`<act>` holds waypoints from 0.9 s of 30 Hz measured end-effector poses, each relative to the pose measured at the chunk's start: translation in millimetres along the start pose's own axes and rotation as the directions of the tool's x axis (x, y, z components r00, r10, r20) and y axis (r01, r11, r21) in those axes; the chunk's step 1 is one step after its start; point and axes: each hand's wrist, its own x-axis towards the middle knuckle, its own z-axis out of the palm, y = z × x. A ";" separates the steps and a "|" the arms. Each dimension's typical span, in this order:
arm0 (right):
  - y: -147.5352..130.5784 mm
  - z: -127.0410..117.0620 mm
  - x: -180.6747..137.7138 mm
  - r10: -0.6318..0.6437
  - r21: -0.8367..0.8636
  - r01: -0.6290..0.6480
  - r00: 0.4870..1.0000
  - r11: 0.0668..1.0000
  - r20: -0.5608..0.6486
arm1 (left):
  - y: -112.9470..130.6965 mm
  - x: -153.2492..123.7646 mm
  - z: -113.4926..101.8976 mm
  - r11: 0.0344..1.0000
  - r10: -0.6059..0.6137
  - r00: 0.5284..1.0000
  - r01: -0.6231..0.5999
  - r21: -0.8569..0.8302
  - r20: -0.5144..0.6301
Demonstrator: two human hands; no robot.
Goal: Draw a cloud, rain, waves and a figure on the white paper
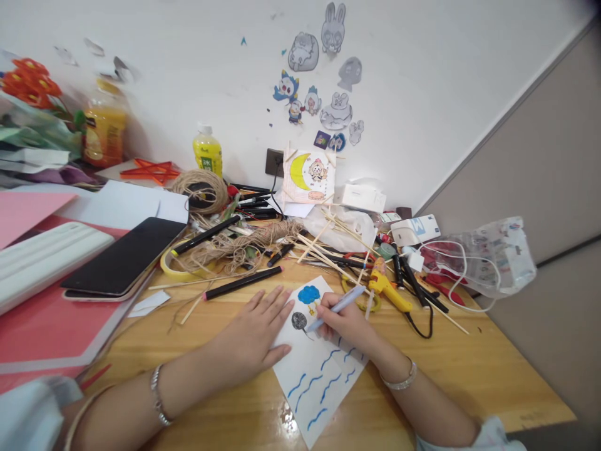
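A white sheet of paper (300,376) lies at a slant on the wooden table. Drawn on it are a blue cloud, a dark round shape with a thin tail, and several wavy blue lines. My left hand (251,329) rests flat across the paper's left edge, fingers spread. Between the fingers of my right hand (345,322) is a light blue pen (340,300), its lower end beside the dark shape's tail. A black marker (244,283) with pink ends lies beyond my left hand.
Behind the paper are thin wooden sticks (323,250), twine (253,241) and a yellow glue gun (389,287). A black phone (126,257) and a white case (51,263) lie on the left. Bottles (207,150) stand near the wall; a clear plastic bag (498,257) is on the right.
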 end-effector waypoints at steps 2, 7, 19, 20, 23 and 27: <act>-0.8 -0.1 0.0 -0.003 -0.001 0.003 1.000 1.000 0.000 | -1.3 -0.7 2.1 1.000 0.011 1.000 -0.011 -0.008 -0.027; -1.1 -0.6 0.7 0.015 -0.034 -0.015 1.000 0.999 -0.012 | -2.0 -1.5 2.4 1.000 0.021 0.999 -0.020 0.010 -0.042; 0.0 -2.0 -0.2 0.002 -0.046 -0.003 1.000 0.999 -0.004 | -3.2 -2.1 4.8 1.000 0.018 0.998 -0.018 0.000 -0.058; 0.4 -2.3 -0.1 0.014 -0.044 -0.014 1.000 0.999 -0.004 | -3.6 -2.3 5.3 1.000 0.020 0.998 -0.021 -0.004 -0.058; 0.8 -2.7 0.2 0.019 -0.038 -0.019 1.000 0.999 -0.003 | -3.4 -2.5 4.3 1.000 0.022 0.999 -0.022 -0.006 -0.049; -1.1 -2.5 -0.1 -0.004 -0.058 0.004 1.000 0.998 0.002 | -1.3 -2.0 0.1 1.000 0.012 1.000 -0.011 0.029 -0.021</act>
